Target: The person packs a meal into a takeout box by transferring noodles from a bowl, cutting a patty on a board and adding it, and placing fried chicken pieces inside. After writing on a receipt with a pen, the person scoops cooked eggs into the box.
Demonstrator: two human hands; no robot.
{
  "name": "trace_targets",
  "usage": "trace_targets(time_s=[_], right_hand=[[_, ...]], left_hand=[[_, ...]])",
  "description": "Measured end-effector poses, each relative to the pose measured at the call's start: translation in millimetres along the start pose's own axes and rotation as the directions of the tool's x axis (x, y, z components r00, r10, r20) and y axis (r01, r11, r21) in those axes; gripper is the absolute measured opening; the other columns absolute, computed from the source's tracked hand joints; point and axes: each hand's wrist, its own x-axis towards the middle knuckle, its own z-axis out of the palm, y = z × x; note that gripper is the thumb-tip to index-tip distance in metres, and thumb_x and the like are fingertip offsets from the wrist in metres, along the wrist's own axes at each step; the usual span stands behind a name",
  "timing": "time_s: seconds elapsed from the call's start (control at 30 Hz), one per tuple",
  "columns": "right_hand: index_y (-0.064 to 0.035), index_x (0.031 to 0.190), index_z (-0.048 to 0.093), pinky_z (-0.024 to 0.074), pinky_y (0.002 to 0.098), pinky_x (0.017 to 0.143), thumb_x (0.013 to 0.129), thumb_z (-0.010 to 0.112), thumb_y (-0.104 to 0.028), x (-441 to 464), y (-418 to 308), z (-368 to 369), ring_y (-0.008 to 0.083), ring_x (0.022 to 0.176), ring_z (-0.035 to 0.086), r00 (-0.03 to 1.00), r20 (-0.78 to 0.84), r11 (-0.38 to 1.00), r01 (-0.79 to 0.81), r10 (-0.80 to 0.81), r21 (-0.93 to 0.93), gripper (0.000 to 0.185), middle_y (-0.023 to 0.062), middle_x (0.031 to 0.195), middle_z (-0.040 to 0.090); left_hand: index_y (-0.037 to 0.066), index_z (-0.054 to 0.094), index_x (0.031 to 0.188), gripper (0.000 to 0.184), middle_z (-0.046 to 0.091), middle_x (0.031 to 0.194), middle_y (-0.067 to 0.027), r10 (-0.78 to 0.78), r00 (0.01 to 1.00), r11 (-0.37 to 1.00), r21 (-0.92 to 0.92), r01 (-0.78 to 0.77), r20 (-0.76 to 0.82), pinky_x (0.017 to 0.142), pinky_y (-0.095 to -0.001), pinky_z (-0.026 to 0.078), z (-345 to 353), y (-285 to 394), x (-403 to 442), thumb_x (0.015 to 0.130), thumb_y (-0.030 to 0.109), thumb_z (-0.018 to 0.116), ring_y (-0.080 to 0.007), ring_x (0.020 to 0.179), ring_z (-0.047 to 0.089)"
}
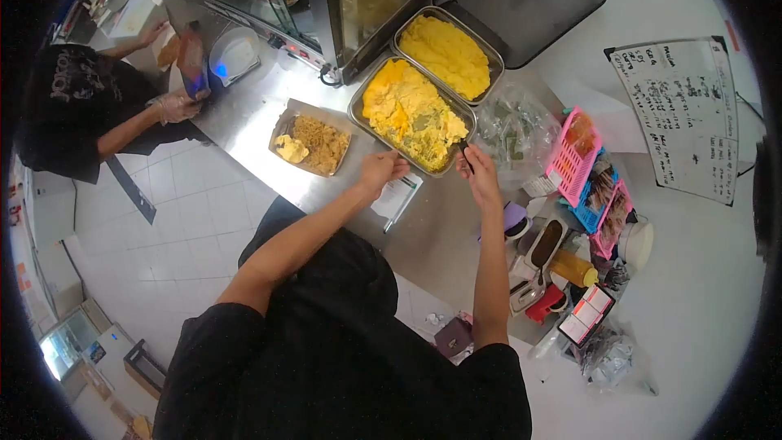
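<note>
My right hand point(479, 171) is closed around the black handle of a utensil point(465, 147), whose working end is hidden in the food. It reaches into the near metal tray point(352, 106) at its right corner. That tray holds yellow scrambled egg point(407, 106). At the tray's front rim, my left hand point(383, 173) has its fingers and thumb closed on the edge. To the left stands an open paper box point(287, 107) with brown fried rice point(324, 143) and a piece of yellow egg point(291, 149) on one side.
Behind is a second tray of yellow food point(446, 53), beside a dark lid point(529, 0) and a glass cabinet point(326, 8). Plastic bags point(517, 126), a pink basket point(573, 159) and a sauce bottle point(574, 267) stand right. A co-worker point(77, 110) works at left.
</note>
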Motion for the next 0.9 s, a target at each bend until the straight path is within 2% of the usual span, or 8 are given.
trace_targets(time_s=[0.1, 0.17, 0.3, 0.47, 0.57, 0.73, 0.8, 0.9], right_hand=[[-0.001, 0.123, 0.061, 0.0407, 0.0218, 0.059, 0.099, 0.058, -0.019, 2.6, 12.1, 9.6, 0.007, 0.072, 0.056, 0.992, -0.125, 0.997, 0.026, -0.035, -0.074, 0.03, 0.0017, 0.089, 0.066], [0.0001, 0.117, 0.065, 0.0386, 0.0202, 0.055, 0.099, 0.058, -0.017, 5.8, 20.1, 16.3, 0.0047, 0.068, 0.052, 0.948, -0.199, 0.898, 0.151, -0.251, -0.413, 0.026, 0.0024, 0.087, 0.067], [0.0014, 0.113, 0.068, 0.0376, 0.0199, 0.053, 0.098, 0.058, -0.015, 2.4, 20.9, 25.4, 0.0039, 0.066, 0.05, 0.931, -0.259, 0.911, 0.145, -0.258, -0.386, 0.024, 0.0021, 0.084, 0.067], [0.0025, 0.123, 0.06, 0.0368, 0.0202, 0.055, 0.099, 0.058, -0.016, -3.5, 13.2, 31.3, 0.0047, 0.066, 0.048, 0.958, -0.239, 0.984, 0.13, -0.156, -0.121, 0.031, 0.0015, 0.087, 0.066], [0.0021, 0.127, 0.057, 0.0368, 0.0211, 0.057, 0.099, 0.058, -0.017, -4.8, 9.9, 32.9, 0.0053, 0.067, 0.048, 0.968, -0.228, 0.995, 0.1, -0.104, -0.03, 0.035, 0.0009, 0.089, 0.064], [-0.0002, 0.127, 0.058, 0.0359, 0.021, 0.058, 0.098, 0.059, -0.018, -8.5, 10.4, 34.1, 0.0053, 0.067, 0.048, 0.971, -0.211, 0.994, 0.106, -0.109, -0.025, 0.034, -0.0003, 0.088, 0.064], [-0.0005, 0.126, 0.059, 0.0356, 0.0208, 0.057, 0.098, 0.059, -0.018, -8.6, 17.3, 33.9, 0.0053, 0.066, 0.048, 0.971, -0.201, 0.992, 0.127, -0.127, -0.017, 0.033, -0.0005, 0.087, 0.064], [-0.0006, 0.119, 0.064, 0.0345, 0.0191, 0.057, 0.098, 0.059, -0.019, -3.2, 25.6, 33.3, 0.0035, 0.066, 0.049, 0.973, -0.158, 0.97, 0.133, -0.167, -0.205, 0.028, -0.002, 0.084, 0.065]], left_hand=[[-0.011, 0.059, 0.103, 0.03, 0.067, 0.096, -0.0178, 0.015, 1.0, 1.0, 0.015, -0.015, -0.005, 0.077, -0.0333, 0.059, -3.2, -3.2, 1.4, 0.101, 0.018, 0.052, -0.0244, 0.086, 0.069], [-0.011, 0.059, 0.103, 0.03, 0.067, 0.096, -0.0175, 0.028, 1.0, 1.0, 0.015, -0.028, -0.003, 0.076, -0.033, 0.059, -6.2, -5.5, 2.6, 0.101, 0.018, 0.052, -0.0242, 0.085, 0.069], [-0.01, 0.06, 0.103, 0.029, 0.067, 0.097, -0.0173, 0.026, 0.999, 1.0, 0.0, -0.026, -0.027, 0.077, -0.0331, 0.06, -9.3, -5.6, 3.5, 0.1, 0.018, 0.053, -0.0241, 0.085, 0.069], [-0.011, 0.062, 0.106, 0.03, 0.068, 0.099, -0.0181, 0.055, 0.997, 0.998, 0.011, -0.055, -0.052, 0.077, -0.0324, 0.059, -11.1, 2.5, -6.2, 0.1, 0.017, 0.052, -0.0233, 0.086, 0.069], [-0.011, 0.062, 0.109, 0.031, 0.068, 0.1, -0.0186, 0.097, 0.994, 0.983, 0.149, -0.103, 0.051, 0.078, -0.0314, 0.059, -27.3, 0.3, -12.2, 0.099, 0.017, 0.052, -0.0227, 0.087, 0.069], [-0.009, 0.058, 0.116, 0.03, 0.068, 0.099, -0.0173, -0.091, 0.971, 0.939, 0.345, 0.009, 0.221, 0.076, -0.0334, 0.059, -66.7, 6.0, -35.2, 0.096, 0.011, 0.048, -0.0241, 0.088, 0.07], [-0.01, 0.059, 0.116, 0.033, 0.068, 0.102, -0.0189, -0.057, 0.979, 0.952, 0.307, -0.006, 0.196, 0.08, -0.0343, 0.059, -65.8, 9.7, -35.9, 0.098, 0.017, 0.051, -0.0245, 0.089, 0.069], [-0.01, 0.056, 0.121, 0.039, 0.065, 0.109, -0.021, -0.039, 0.986, 0.976, 0.216, 0.004, 0.161, 0.085, -0.0355, 0.058, -52.9, 15.9, -27.7, 0.099, 0.022, 0.054, -0.0253, 0.094, 0.067]])
